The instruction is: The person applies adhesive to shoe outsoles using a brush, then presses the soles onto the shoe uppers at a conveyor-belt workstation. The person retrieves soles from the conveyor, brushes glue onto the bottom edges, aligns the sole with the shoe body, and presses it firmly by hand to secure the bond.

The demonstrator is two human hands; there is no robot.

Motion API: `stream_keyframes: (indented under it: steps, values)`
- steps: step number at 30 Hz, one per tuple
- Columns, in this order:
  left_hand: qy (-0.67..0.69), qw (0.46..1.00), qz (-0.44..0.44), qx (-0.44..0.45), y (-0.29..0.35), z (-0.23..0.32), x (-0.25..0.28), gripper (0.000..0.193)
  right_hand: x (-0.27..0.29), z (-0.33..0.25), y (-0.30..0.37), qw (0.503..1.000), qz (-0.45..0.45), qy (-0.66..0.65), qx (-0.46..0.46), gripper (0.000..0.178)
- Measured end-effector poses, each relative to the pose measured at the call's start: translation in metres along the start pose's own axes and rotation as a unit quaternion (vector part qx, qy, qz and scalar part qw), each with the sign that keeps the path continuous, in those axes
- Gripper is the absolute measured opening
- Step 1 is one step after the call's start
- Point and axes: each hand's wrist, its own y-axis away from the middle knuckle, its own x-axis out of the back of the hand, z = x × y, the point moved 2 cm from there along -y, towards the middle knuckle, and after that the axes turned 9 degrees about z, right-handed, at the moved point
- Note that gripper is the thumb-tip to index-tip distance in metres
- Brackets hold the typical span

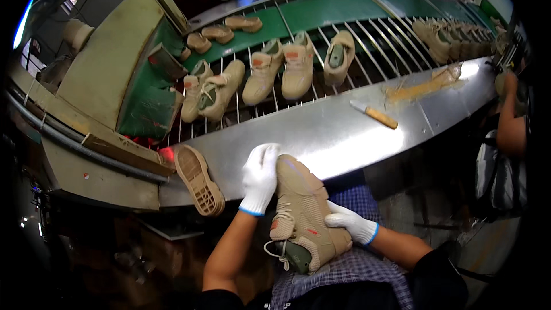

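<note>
A beige lace-up shoe (299,198) lies tilted over my lap, its toe pointing away from me and its opening toward me. My left hand (261,177), in a white knit glove, has its fingers bent at the shoe's toe. On the other side, my gloved right hand (353,224) grips the shoe along its sole near the heel; the fingertips are partly hidden. A loose lace loop hangs by the shoe's green-lined opening. Left of my hands, a loose tan outsole (198,181) leans at the metal ledge (321,149).
A knife (376,115) with a wooden handle lies on the ledge. Beyond it, several beige shoes (297,66) stand on a rod conveyor, with more shoes (453,40) at right. Loose soles (218,33) sit on the green belt (327,10). Other people work across the line and at right.
</note>
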Motion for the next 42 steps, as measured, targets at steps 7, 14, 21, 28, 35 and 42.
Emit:
stream_keyframes:
  steps: [7,14,21,28,35,42]
  values:
    - [-0.118,0.99,0.062,-0.038,0.015,-0.027,0.042,0.023,0.089,-0.225,0.01,0.963,0.075,-0.101,0.238,0.068]
    - [-0.188,0.944,0.158,-0.222,0.021,-0.042,0.039,0.016,0.214,-0.277,-0.044,0.856,0.444,-0.033,0.264,0.072]
    - [-0.247,0.936,0.088,-0.235,0.02,-0.012,0.05,0.018,0.143,-0.281,-0.198,0.833,0.447,0.204,0.253,0.083]
    - [-0.26,0.944,0.095,-0.178,0.028,-0.022,0.044,0.021,0.182,-0.288,-0.242,0.811,0.482,0.126,0.307,0.102]
    - [-0.163,0.945,0.174,-0.226,0.002,-0.011,0.075,0.023,0.114,-0.289,-0.072,0.899,0.214,-0.191,0.332,0.057]
    - [-0.469,0.849,0.245,-0.004,-0.092,-0.126,0.212,0.079,0.153,-0.104,0.035,0.935,-0.006,-0.201,0.291,0.088]
